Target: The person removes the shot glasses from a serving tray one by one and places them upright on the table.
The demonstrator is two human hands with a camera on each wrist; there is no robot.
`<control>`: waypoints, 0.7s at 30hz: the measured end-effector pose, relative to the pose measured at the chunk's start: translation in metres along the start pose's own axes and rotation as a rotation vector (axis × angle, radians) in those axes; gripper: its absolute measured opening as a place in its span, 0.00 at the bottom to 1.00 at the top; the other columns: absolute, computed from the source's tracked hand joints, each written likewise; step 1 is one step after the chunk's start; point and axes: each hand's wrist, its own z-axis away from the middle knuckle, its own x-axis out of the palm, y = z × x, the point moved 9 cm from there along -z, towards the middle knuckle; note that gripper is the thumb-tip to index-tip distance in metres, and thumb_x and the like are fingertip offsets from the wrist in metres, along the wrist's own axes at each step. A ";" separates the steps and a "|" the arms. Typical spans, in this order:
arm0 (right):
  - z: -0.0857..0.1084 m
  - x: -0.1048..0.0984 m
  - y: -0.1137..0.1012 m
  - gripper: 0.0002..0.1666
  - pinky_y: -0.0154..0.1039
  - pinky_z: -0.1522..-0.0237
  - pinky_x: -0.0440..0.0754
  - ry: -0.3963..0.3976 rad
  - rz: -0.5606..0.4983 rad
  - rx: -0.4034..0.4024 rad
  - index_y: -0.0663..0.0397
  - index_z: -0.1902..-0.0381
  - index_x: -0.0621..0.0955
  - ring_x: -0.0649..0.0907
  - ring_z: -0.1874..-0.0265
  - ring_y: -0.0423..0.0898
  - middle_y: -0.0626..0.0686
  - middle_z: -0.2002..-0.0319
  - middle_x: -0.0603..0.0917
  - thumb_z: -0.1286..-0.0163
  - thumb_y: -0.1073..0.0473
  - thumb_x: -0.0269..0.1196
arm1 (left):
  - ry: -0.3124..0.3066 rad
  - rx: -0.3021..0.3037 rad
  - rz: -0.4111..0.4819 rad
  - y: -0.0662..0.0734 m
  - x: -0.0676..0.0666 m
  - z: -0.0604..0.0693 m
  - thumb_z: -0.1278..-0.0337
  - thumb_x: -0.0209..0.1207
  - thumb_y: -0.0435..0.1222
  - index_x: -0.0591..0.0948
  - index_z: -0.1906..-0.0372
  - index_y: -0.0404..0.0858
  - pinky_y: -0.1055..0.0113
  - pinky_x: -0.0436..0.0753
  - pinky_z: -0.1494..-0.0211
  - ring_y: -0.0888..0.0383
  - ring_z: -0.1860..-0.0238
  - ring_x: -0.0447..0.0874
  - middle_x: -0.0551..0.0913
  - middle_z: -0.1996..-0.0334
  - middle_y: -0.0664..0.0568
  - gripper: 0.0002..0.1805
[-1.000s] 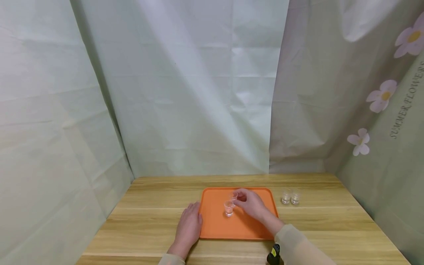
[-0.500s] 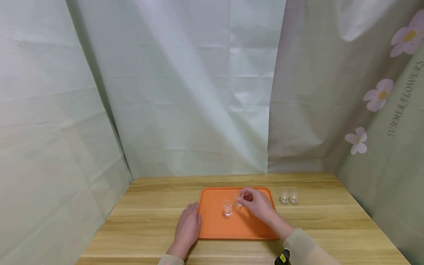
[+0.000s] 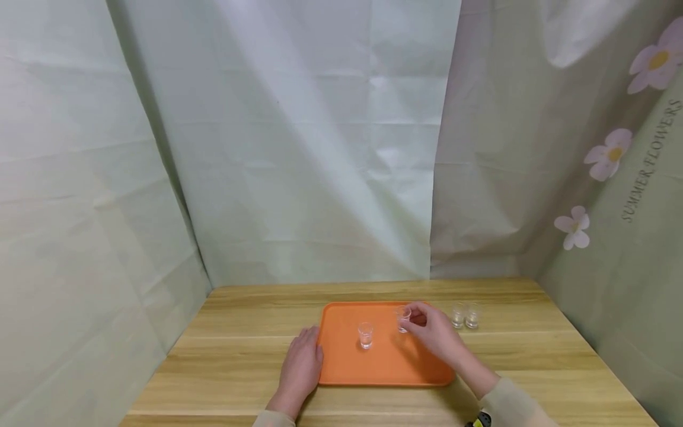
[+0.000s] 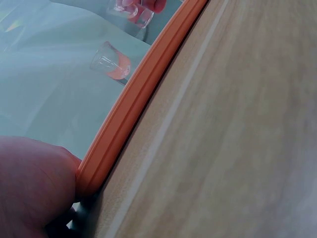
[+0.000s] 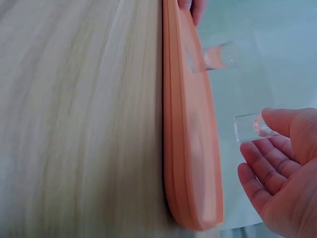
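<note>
The right hand [image 3: 433,330] pinches a small clear glass [image 3: 402,319] near its rim between thumb and index finger, so the gap between those two is just the width of the glass. Its other fingers curve loosely and stand slightly apart from one another. The right wrist view shows a gap between the base of this glass and the tray [image 3: 341,367], so the hand holds it upright above the orange surface. The right forearm slants in from the near right, its pale sleeve [image 3: 514,406] pushed back from the wrist, and the hand reaches across the tray's right edge with fingertips toward the left. The left hand [image 3: 300,366] holds no glass; it lies flat, palm down, fingers extended forward and close together along the tray's left edge, its thumb side touching the rim. The left arm comes straight in from the near side, with the other sleeve [image 3: 274,418] at the bottom. The two hands are well apart. Between them, a second glass [image 3: 365,336] stands upright on the tray. Just beyond the right hand, on its outer side, a third glass [image 3: 457,316] and a fourth glass [image 3: 472,316] stand side by side on the wooden table [image 3: 240,356].
</note>
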 end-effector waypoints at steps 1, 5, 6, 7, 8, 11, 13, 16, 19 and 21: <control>0.001 -0.003 0.001 0.09 0.37 0.54 0.88 0.002 0.000 0.001 0.50 0.53 0.88 0.88 0.59 0.40 0.43 0.61 0.88 0.27 0.58 0.77 | 0.002 0.005 -0.001 0.000 0.000 0.000 0.26 0.63 0.27 0.80 0.32 0.22 0.34 0.75 0.23 0.30 0.29 0.79 0.84 0.35 0.29 0.23; 0.007 -0.014 0.005 0.10 0.36 0.56 0.88 0.020 0.016 0.005 0.50 0.52 0.88 0.89 0.59 0.40 0.43 0.61 0.89 0.26 0.57 0.77 | 0.011 0.020 0.003 0.003 -0.001 0.000 0.27 0.64 0.26 0.81 0.33 0.21 0.34 0.75 0.24 0.29 0.30 0.79 0.84 0.36 0.29 0.22; 0.008 -0.017 0.006 0.10 0.36 0.56 0.88 0.024 0.016 0.007 0.50 0.51 0.88 0.89 0.59 0.40 0.43 0.61 0.89 0.26 0.57 0.77 | 0.016 0.024 0.006 0.003 -0.001 0.000 0.28 0.64 0.26 0.81 0.33 0.21 0.33 0.75 0.24 0.29 0.30 0.80 0.85 0.36 0.29 0.22; 0.010 -0.020 0.007 0.11 0.36 0.56 0.88 0.028 0.018 0.006 0.51 0.51 0.88 0.89 0.59 0.40 0.43 0.60 0.90 0.26 0.57 0.77 | 0.018 0.022 0.010 0.004 -0.002 0.000 0.28 0.63 0.26 0.81 0.34 0.21 0.33 0.75 0.24 0.29 0.30 0.80 0.84 0.36 0.29 0.22; 0.012 -0.023 0.008 0.11 0.36 0.55 0.89 0.033 0.019 0.006 0.51 0.50 0.88 0.90 0.58 0.41 0.44 0.60 0.90 0.26 0.58 0.77 | 0.020 0.019 0.014 0.004 -0.002 0.000 0.27 0.63 0.26 0.81 0.34 0.21 0.34 0.75 0.24 0.29 0.30 0.79 0.84 0.36 0.28 0.22; 0.016 -0.033 0.011 0.11 0.36 0.54 0.89 0.049 0.036 0.004 0.53 0.50 0.88 0.90 0.57 0.42 0.45 0.59 0.90 0.26 0.59 0.77 | 0.028 0.019 0.017 0.004 -0.003 0.000 0.27 0.62 0.26 0.81 0.34 0.21 0.34 0.74 0.23 0.29 0.30 0.79 0.85 0.36 0.28 0.21; 0.019 -0.039 0.014 0.12 0.35 0.54 0.89 0.049 0.047 0.012 0.53 0.49 0.88 0.91 0.56 0.43 0.45 0.58 0.91 0.26 0.58 0.76 | 0.025 0.014 0.015 0.004 -0.003 0.000 0.27 0.62 0.26 0.81 0.34 0.21 0.34 0.74 0.23 0.29 0.29 0.79 0.84 0.36 0.29 0.21; 0.023 -0.048 0.018 0.14 0.35 0.53 0.89 0.045 0.049 0.013 0.55 0.46 0.88 0.91 0.55 0.43 0.45 0.56 0.91 0.25 0.57 0.76 | 0.020 0.011 0.012 0.003 -0.003 -0.001 0.27 0.62 0.26 0.81 0.34 0.21 0.34 0.74 0.23 0.29 0.29 0.79 0.84 0.36 0.29 0.21; 0.027 -0.056 0.022 0.17 0.35 0.52 0.90 0.042 0.052 0.010 0.56 0.43 0.88 0.91 0.54 0.44 0.46 0.56 0.91 0.24 0.57 0.76 | 0.012 0.006 0.013 0.002 -0.002 -0.001 0.27 0.63 0.26 0.81 0.34 0.22 0.34 0.74 0.23 0.29 0.29 0.79 0.84 0.36 0.29 0.21; 0.030 -0.062 0.025 0.18 0.35 0.52 0.90 0.045 0.065 0.011 0.58 0.42 0.87 0.91 0.54 0.44 0.47 0.55 0.91 0.24 0.57 0.75 | 0.006 0.003 0.014 0.001 -0.002 -0.002 0.27 0.63 0.26 0.81 0.33 0.22 0.34 0.74 0.23 0.29 0.29 0.78 0.84 0.35 0.29 0.22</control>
